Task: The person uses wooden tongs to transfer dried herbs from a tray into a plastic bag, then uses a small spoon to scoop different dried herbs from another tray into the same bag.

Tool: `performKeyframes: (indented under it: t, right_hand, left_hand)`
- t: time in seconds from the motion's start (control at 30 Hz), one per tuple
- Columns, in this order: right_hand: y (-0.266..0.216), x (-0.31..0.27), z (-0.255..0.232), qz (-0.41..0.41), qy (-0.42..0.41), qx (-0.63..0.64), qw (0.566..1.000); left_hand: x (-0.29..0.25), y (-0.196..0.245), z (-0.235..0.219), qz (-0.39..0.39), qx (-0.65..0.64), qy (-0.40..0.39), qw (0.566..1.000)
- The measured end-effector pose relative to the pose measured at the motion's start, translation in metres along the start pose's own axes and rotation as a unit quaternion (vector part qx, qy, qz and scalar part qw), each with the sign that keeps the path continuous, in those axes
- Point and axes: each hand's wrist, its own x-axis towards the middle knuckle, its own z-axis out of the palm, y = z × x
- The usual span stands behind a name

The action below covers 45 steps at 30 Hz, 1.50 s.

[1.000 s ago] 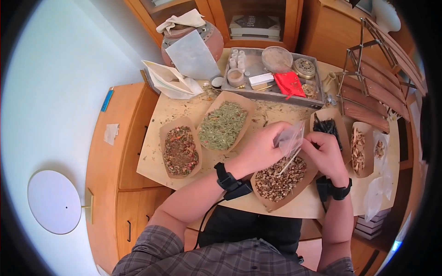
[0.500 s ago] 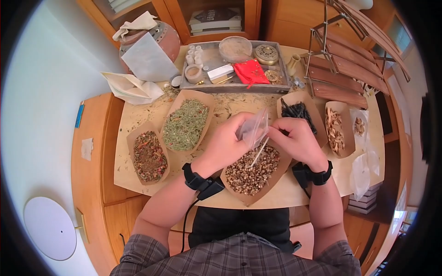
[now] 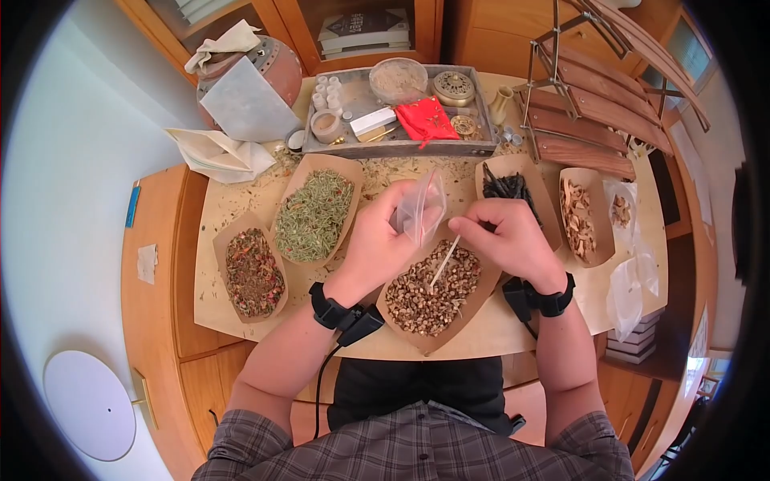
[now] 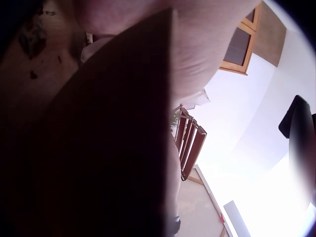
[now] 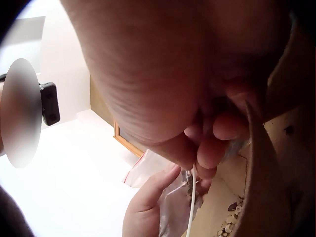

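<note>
A clear plastic bag (image 3: 419,210) is gripped by the left hand (image 3: 378,244), its mouth facing up and right. Between thumb and fingers the right hand (image 3: 509,240) pinches a thin white stick (image 3: 443,263), which slants down over a paper tray (image 3: 423,343) of chopped brown pieces (image 3: 417,301). In the right wrist view the stick (image 5: 192,202) hangs from the right fingertips, with the bag (image 5: 173,202) and the left hand (image 5: 143,210) behind. The left wrist view is mostly blocked by a dark shape and the left hand (image 4: 197,54).
Trays of green herb (image 3: 314,216) and reddish mix (image 3: 255,272) lie left; black strips (image 3: 507,188) and pale slices (image 3: 577,220) lie right. Behind stand a grey wooden tray (image 3: 401,151), a clay pot (image 3: 281,70) and a folding slatted rack (image 3: 585,112). Plastic bags (image 3: 630,289) lie far right.
The head view has swung, shifting the scene left in the picture. The hands have moved slightly apart; the right fingers and stick now stand off from the bag's mouth, which they were beside before.
</note>
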Motion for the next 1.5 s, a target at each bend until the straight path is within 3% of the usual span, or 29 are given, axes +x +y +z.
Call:
performKeyframes:
  t: [0.13,0.3,0.43,0.53,0.67,0.73,0.8,0.87,0.93,1.0,1.1,1.37,1.47,1.5]
  right_hand:
    - [-0.005,0.0,-0.002,0.005,-0.033,-0.025,0.999]
    - [0.001,0.002,-0.002,0.042,-0.021,0.073,0.996]
    - [0.006,0.003,-0.006,0.051,-0.006,0.08,0.995]
    - [0.008,0.003,-0.009,0.098,-0.003,0.168,0.981]
    - [0.005,0.002,-0.014,0.101,0.081,0.293,0.947]
    - [0.005,0.003,-0.016,0.105,0.115,0.332,0.93]
    - [0.01,0.004,-0.015,0.078,0.179,0.367,0.909]
    - [0.01,0.004,-0.014,0.07,0.2,0.357,0.91]
    - [0.008,0.004,-0.012,0.061,0.222,0.346,0.91]
    - [0.005,0.002,-0.007,0.014,0.264,0.235,0.935]
    - [0.006,-0.001,-0.005,-0.024,0.277,0.212,0.937]
    - [0.01,0.001,-0.01,-0.046,0.32,0.237,0.916]
    - [0.012,0.003,-0.014,-0.041,0.332,0.282,0.899]
    - [0.013,0.004,-0.017,-0.039,0.339,0.323,0.883]
  left_hand:
    - [0.001,-0.003,-0.001,-0.003,-0.009,-0.001,1.0]
    - [0.0,0.0,0.001,0.002,-0.003,0.006,1.0]
    - [0.001,0.0,0.0,0.0,-0.001,0.003,1.0]
    - [0.001,-0.003,0.0,0.001,-0.007,-0.001,1.0]
    - [0.001,-0.003,0.0,-0.002,0.008,-0.005,1.0]
    - [0.001,-0.005,0.0,-0.042,-0.026,-0.024,0.999]
    - [0.001,-0.004,-0.001,-0.019,-0.01,-0.036,0.999]
    - [0.001,-0.004,-0.001,0.004,0.005,-0.048,0.999]
    - [0.001,-0.005,0.002,-0.028,-0.005,-0.044,0.999]
    - [0.0,0.001,0.001,-0.028,0.011,-0.048,0.998]
    - [0.0,0.0,0.001,-0.018,0.025,-0.045,0.998]
    - [0.003,-0.002,-0.002,0.007,0.016,-0.048,0.999]
    - [0.004,-0.001,-0.004,-0.003,-0.016,-0.04,0.999]
    - [0.006,-0.002,-0.005,-0.035,-0.102,-0.04,0.993]
